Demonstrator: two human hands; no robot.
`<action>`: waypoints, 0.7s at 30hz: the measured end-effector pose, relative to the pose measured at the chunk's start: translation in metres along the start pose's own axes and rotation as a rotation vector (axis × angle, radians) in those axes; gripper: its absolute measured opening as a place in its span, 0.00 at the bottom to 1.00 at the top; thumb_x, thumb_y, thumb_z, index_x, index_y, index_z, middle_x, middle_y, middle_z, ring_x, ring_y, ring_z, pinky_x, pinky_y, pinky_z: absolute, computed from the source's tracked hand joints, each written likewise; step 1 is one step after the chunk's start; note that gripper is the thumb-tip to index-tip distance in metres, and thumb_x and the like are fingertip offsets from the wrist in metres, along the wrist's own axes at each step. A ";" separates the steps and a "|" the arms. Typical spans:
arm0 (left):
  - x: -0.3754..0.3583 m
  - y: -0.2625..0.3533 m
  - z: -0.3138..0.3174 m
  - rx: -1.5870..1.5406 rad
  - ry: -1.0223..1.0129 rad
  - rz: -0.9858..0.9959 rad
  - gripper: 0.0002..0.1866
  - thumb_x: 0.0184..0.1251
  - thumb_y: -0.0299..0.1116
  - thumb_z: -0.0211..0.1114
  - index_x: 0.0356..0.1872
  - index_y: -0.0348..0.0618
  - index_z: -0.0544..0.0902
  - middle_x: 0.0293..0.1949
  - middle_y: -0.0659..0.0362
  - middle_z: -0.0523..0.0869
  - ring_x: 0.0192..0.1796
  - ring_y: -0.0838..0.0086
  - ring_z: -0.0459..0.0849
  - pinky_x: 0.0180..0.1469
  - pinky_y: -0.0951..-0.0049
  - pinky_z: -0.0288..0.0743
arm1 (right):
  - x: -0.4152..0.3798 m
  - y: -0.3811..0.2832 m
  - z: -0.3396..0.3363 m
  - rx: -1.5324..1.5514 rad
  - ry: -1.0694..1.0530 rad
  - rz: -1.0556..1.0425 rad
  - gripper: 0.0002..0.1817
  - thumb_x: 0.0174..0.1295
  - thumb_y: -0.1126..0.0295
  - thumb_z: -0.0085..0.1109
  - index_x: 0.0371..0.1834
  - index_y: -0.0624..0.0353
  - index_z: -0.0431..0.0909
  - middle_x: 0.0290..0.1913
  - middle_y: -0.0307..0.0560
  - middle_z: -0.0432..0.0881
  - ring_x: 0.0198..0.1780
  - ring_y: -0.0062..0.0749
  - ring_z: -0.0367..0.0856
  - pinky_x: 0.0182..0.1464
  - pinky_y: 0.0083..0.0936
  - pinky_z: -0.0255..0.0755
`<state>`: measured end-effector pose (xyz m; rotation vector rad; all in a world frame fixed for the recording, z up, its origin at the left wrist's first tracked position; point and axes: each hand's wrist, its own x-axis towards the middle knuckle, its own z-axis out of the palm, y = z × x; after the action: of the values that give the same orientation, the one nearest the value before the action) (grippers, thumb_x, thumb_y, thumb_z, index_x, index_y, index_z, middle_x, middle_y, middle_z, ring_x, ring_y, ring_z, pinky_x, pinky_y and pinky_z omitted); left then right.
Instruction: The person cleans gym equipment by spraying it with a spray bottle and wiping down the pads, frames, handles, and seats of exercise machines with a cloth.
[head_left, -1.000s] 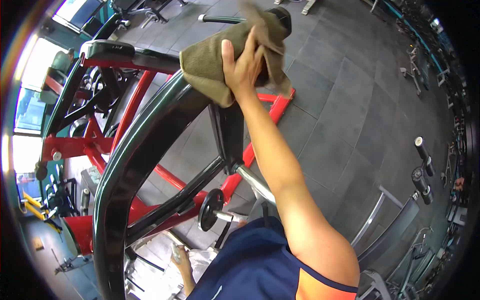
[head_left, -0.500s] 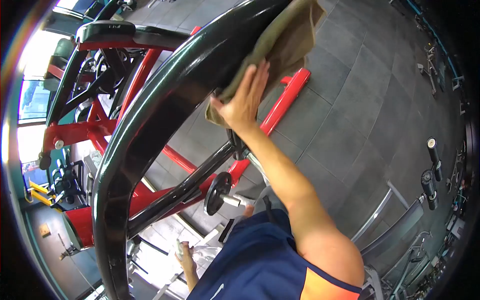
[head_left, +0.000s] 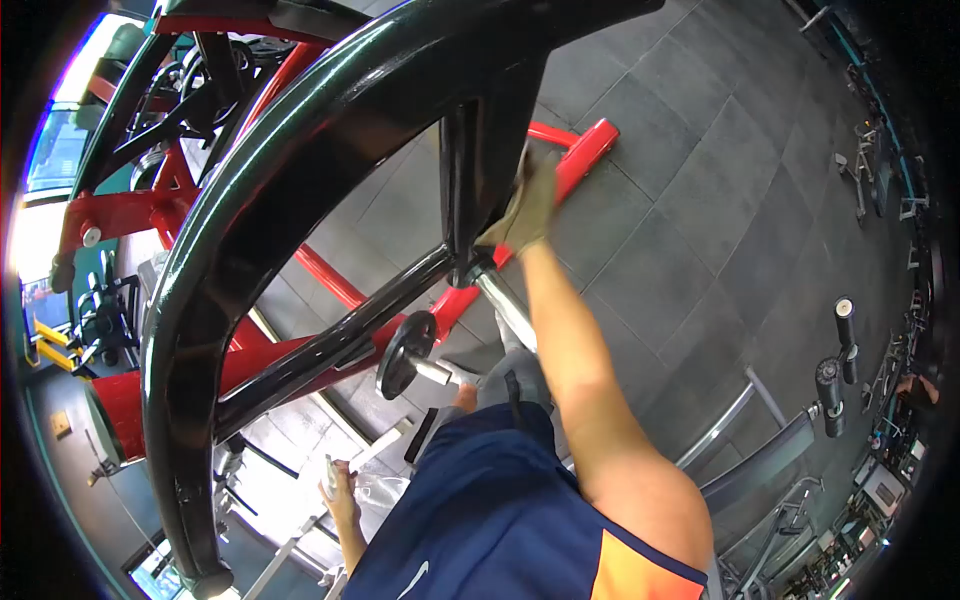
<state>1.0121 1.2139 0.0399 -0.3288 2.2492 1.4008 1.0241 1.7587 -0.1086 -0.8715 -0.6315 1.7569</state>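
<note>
we're sliding the cloth (head_left: 541, 200) lower along the black frame (head_left: 310, 150), right hand (head_left: 522, 228) blurring, hold unclear; beside that frame, left hand (head_left: 343, 486) is gripping a clear bottle (head_left: 381, 489).

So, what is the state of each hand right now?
Left hand: closed around a clear bottle.
Right hand: blurred beside the black frame; grip cannot be told.

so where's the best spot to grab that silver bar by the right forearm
The silver bar is probably best wrapped crosswise around its bare middle, coming from the person's right: it is slim and straight, the right forearm is on that side, and the black frame adjoins its far end.
</note>
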 end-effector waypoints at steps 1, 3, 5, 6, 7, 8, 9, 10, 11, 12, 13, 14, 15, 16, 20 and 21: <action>0.000 0.000 0.003 0.002 -0.010 -0.012 0.13 0.70 0.34 0.67 0.51 0.42 0.78 0.42 0.62 0.82 0.42 0.78 0.80 0.48 0.71 0.77 | 0.001 -0.002 0.002 -0.115 -0.010 0.065 0.24 0.65 0.46 0.55 0.49 0.55 0.80 0.48 0.46 0.82 0.54 0.38 0.78 0.59 0.35 0.71; 0.001 0.002 0.006 0.009 -0.021 -0.025 0.13 0.70 0.35 0.67 0.51 0.42 0.79 0.42 0.62 0.82 0.43 0.77 0.80 0.48 0.70 0.78 | 0.002 0.002 0.002 -0.586 -0.061 0.217 0.26 0.56 0.46 0.63 0.47 0.55 0.81 0.46 0.45 0.82 0.54 0.39 0.78 0.59 0.33 0.71; 0.000 -0.005 0.003 -0.019 -0.006 -0.043 0.14 0.70 0.36 0.67 0.50 0.42 0.79 0.42 0.62 0.82 0.43 0.77 0.81 0.49 0.69 0.78 | -0.014 0.016 -0.014 -1.311 -0.119 0.410 0.31 0.44 0.47 0.73 0.46 0.57 0.81 0.46 0.46 0.82 0.54 0.40 0.78 0.60 0.31 0.70; 0.000 -0.007 0.000 -0.006 -0.021 -0.050 0.14 0.69 0.36 0.68 0.51 0.42 0.79 0.42 0.62 0.82 0.43 0.77 0.81 0.49 0.69 0.78 | -0.024 0.016 -0.020 -1.676 -0.140 0.504 0.34 0.38 0.47 0.79 0.45 0.58 0.81 0.46 0.46 0.82 0.54 0.41 0.79 0.60 0.29 0.70; 0.005 -0.008 0.001 0.001 -0.040 -0.050 0.15 0.68 0.36 0.68 0.51 0.42 0.79 0.42 0.62 0.82 0.43 0.77 0.81 0.48 0.69 0.78 | -0.046 0.031 -0.020 -1.826 -0.033 0.365 0.33 0.44 0.49 0.73 0.50 0.60 0.78 0.51 0.52 0.79 0.58 0.46 0.75 0.63 0.34 0.67; 0.006 -0.008 0.005 -0.022 -0.026 -0.047 0.18 0.67 0.38 0.70 0.52 0.41 0.78 0.42 0.61 0.83 0.42 0.77 0.81 0.48 0.70 0.78 | -0.077 0.069 -0.004 -1.796 0.137 0.021 0.33 0.51 0.51 0.67 0.56 0.62 0.76 0.56 0.58 0.76 0.62 0.51 0.72 0.66 0.38 0.63; 0.005 -0.007 0.009 -0.024 -0.008 -0.047 0.19 0.66 0.38 0.71 0.52 0.41 0.78 0.42 0.61 0.83 0.42 0.77 0.81 0.48 0.71 0.78 | -0.105 0.101 0.008 -1.714 0.273 -0.315 0.32 0.58 0.53 0.61 0.61 0.64 0.73 0.60 0.64 0.73 0.66 0.57 0.68 0.70 0.43 0.60; 0.002 -0.004 0.011 -0.021 0.014 -0.052 0.19 0.66 0.39 0.71 0.52 0.41 0.78 0.42 0.61 0.83 0.42 0.77 0.81 0.47 0.71 0.78 | -0.131 0.127 0.019 -1.680 0.321 -0.469 0.32 0.64 0.54 0.55 0.66 0.67 0.71 0.65 0.70 0.70 0.70 0.62 0.65 0.73 0.47 0.57; 0.000 -0.002 0.012 -0.018 0.039 -0.052 0.20 0.65 0.39 0.72 0.52 0.41 0.78 0.41 0.60 0.83 0.42 0.77 0.81 0.47 0.71 0.78 | -0.172 0.089 0.045 -1.425 0.117 -0.443 0.35 0.65 0.53 0.54 0.68 0.70 0.66 0.69 0.73 0.64 0.72 0.68 0.58 0.74 0.52 0.54; -0.002 -0.003 0.011 0.005 0.034 -0.027 0.20 0.65 0.37 0.72 0.52 0.40 0.78 0.40 0.59 0.84 0.40 0.75 0.81 0.47 0.72 0.79 | -0.203 0.052 0.071 -1.159 -0.077 -0.411 0.38 0.65 0.53 0.54 0.70 0.73 0.62 0.72 0.75 0.58 0.75 0.75 0.51 0.74 0.57 0.52; 0.004 -0.016 -0.001 -0.033 0.047 -0.057 0.19 0.66 0.36 0.71 0.53 0.40 0.78 0.41 0.59 0.84 0.40 0.75 0.82 0.48 0.72 0.79 | -0.212 0.058 0.071 -1.291 -0.245 -0.477 0.40 0.64 0.51 0.55 0.71 0.71 0.62 0.73 0.76 0.56 0.75 0.77 0.46 0.75 0.60 0.47; 0.004 -0.019 -0.004 -0.032 0.021 -0.004 0.20 0.66 0.36 0.71 0.55 0.40 0.77 0.42 0.58 0.84 0.41 0.75 0.82 0.49 0.71 0.79 | -0.221 0.063 0.071 -1.396 -0.417 -0.559 0.41 0.63 0.49 0.56 0.72 0.69 0.62 0.73 0.77 0.54 0.76 0.79 0.42 0.76 0.62 0.42; 0.000 -0.023 -0.006 -0.036 0.003 0.043 0.21 0.67 0.36 0.70 0.57 0.40 0.76 0.43 0.57 0.84 0.43 0.75 0.83 0.51 0.69 0.79 | -0.226 0.057 0.066 -1.188 -0.431 -0.466 0.40 0.63 0.49 0.56 0.73 0.66 0.63 0.73 0.75 0.57 0.75 0.78 0.45 0.76 0.64 0.41; 0.003 -0.043 -0.019 -0.121 -0.002 -0.004 0.21 0.69 0.35 0.68 0.58 0.39 0.76 0.45 0.57 0.85 0.46 0.75 0.83 0.53 0.66 0.79 | -0.215 0.055 0.060 -1.183 -0.585 -0.555 0.39 0.62 0.48 0.57 0.72 0.63 0.65 0.71 0.72 0.60 0.74 0.76 0.49 0.76 0.63 0.43; -0.013 -0.042 -0.028 -0.079 0.075 0.019 0.14 0.67 0.37 0.70 0.48 0.43 0.81 0.40 0.62 0.83 0.42 0.75 0.81 0.44 0.67 0.80 | -0.102 0.021 0.057 -1.135 -1.011 -0.436 0.23 0.56 0.51 0.63 0.44 0.59 0.85 0.48 0.60 0.83 0.56 0.56 0.78 0.62 0.49 0.69; -0.020 -0.043 -0.027 -0.120 0.153 -0.027 0.17 0.68 0.31 0.68 0.53 0.38 0.78 0.43 0.58 0.84 0.43 0.75 0.83 0.46 0.70 0.81 | -0.077 0.018 0.064 -1.211 -1.018 -0.183 0.24 0.60 0.47 0.59 0.40 0.59 0.87 0.42 0.61 0.86 0.50 0.54 0.83 0.55 0.47 0.74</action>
<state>1.0412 1.1695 0.0266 -0.5208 2.2756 1.5474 0.9783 1.6799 -0.0638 -0.5242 -2.4976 1.4510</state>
